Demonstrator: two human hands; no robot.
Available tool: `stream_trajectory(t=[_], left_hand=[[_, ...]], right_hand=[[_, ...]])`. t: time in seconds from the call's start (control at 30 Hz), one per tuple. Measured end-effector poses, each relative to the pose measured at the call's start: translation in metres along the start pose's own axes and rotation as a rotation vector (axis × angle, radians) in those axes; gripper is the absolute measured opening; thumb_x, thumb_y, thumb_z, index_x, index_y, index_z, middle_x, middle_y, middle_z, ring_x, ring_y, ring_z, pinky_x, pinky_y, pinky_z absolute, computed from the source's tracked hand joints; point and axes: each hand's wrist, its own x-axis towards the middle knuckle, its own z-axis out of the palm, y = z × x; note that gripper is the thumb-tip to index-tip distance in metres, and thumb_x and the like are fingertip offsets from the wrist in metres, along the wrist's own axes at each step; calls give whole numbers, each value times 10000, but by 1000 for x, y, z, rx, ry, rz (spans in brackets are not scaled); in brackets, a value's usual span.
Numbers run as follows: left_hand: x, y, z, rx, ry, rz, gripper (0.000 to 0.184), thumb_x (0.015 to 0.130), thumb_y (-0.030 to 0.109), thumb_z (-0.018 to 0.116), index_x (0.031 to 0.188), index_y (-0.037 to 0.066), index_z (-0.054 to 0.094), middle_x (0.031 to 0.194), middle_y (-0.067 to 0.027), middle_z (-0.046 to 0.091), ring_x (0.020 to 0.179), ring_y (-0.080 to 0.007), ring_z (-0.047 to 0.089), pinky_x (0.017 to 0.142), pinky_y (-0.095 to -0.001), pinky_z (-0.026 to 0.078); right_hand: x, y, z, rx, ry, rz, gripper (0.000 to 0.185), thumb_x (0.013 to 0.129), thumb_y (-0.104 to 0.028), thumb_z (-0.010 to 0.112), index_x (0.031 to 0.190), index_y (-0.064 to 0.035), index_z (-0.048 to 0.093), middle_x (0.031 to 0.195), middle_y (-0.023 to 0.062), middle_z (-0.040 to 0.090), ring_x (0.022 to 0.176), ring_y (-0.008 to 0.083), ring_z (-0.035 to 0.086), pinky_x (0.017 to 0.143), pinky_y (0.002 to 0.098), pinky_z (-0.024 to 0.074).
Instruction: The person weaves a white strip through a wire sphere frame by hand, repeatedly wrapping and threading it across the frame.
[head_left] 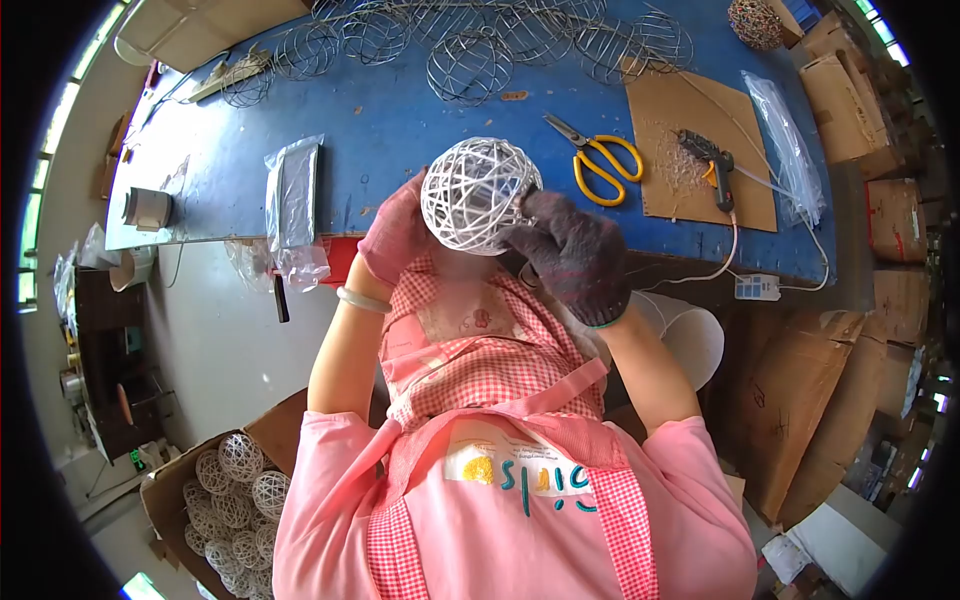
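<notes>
My left hand, in a pink glove, grips a white ball woven from string-like strands from its left side. The ball is held up at the near edge of the blue table, in front of my chest. At the ball's right side, my right hand wears a dark grey glove. Its fingers are closed against the strands there; whether they pinch a single strand or the ball's rim is hidden. Yellow-handled scissors lie just beyond my right hand, blades partly apart.
On the blue table lie wire frames, a plastic-wrapped packet, and a glue gun on cardboard. A power strip hangs at the front edge. Several white balls fill a carton at lower left.
</notes>
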Motion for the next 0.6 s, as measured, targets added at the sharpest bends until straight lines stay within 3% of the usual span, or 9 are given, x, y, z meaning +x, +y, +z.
stream_trajectory(t=[0.03, 0.07, 0.2, 0.33, 0.4, 0.43, 0.5, 0.57, 0.6], left_hand=[[1, 0, 2, -62, -47, 42, 485, 1039, 363, 345, 1333, 1, 477, 1292, -133, 569, 1192, -258, 546, 1016, -419, 456], [10, 0, -8, -332, -129, -87, 529, 1037, 410, 324, 1350, 3, 454, 1303, -132, 561, 1203, -262, 537, 1037, -405, 438], [12, 3, 10, -346, -172, -30, 580, 1028, 464, 311, 1362, 6, 436, 1309, -131, 555, 1198, -254, 540, 1039, -403, 434], [12, 12, 18, 78, -120, -8, 602, 1011, 430, 421, 1388, -39, 394, 1331, -138, 531, 1217, -211, 525, 1020, -333, 441], [14, 13, 17, 155, -112, 29, 597, 1011, 424, 425, 1390, -36, 394, 1331, -134, 531, 1217, -207, 524, 1022, -329, 435], [15, 15, 18, 235, -100, 70, 592, 1012, 418, 428, 1393, -33, 394, 1331, -129, 531, 1216, -203, 523, 1025, -324, 429], [16, 21, 17, 272, -108, 58, 601, 1006, 429, 442, 1405, -17, 393, 1319, -118, 536, 1220, -191, 514, 1030, -314, 413], [16, 24, 15, 409, -134, 138, 621, 996, 449, 458, 1425, 8, 375, 1327, -108, 523, 1218, -182, 508, 1029, -305, 405], [12, 26, 19, 287, -128, 107, 698, 921, 391, 633, 1445, 28, 349, 1342, -97, 506, 1217, -181, 503, 1041, -308, 392]], right_hand=[[-3, 3, 3, 4, -2, 1, 306, 772, -170, 788, 1007, -52, 633, 875, 123, 691, 702, 306, 669, 613, 362, 536], [-6, 8, 7, -41, -21, -88, 293, 768, -180, 788, 995, -70, 637, 837, 107, 685, 678, 301, 660, 582, 370, 526], [-16, 11, 11, -272, -102, -341, 257, 777, -235, 768, 975, -128, 645, 716, 73, 638, 574, 266, 611, 491, 369, 481], [-24, 20, 17, -330, -140, -395, 236, 793, -263, 740, 980, -156, 644, 660, 49, 580, 536, 241, 569, 461, 360, 450], [-21, 26, 19, -375, -98, -401, 116, 859, -270, 606, 968, -242, 635, 636, -5, 539, 535, 187, 560, 463, 349, 441], [-20, 28, 19, -374, -100, -396, 116, 859, -270, 606, 968, -242, 635, 636, -5, 539, 535, 187, 560, 463, 349, 441], [-19, 32, 19, -358, -165, -408, 246, 769, -240, 733, 983, -161, 641, 656, 36, 549, 570, 233, 574, 478, 367, 456], [-18, 37, 21, -364, -146, -402, 250, 765, -236, 730, 984, -158, 640, 664, 40, 555, 575, 234, 576, 479, 365, 457], [-17, 40, 21, -371, -128, -397, 254, 760, -233, 727, 985, -155, 639, 672, 44, 560, 581, 234, 579, 480, 363, 458]])
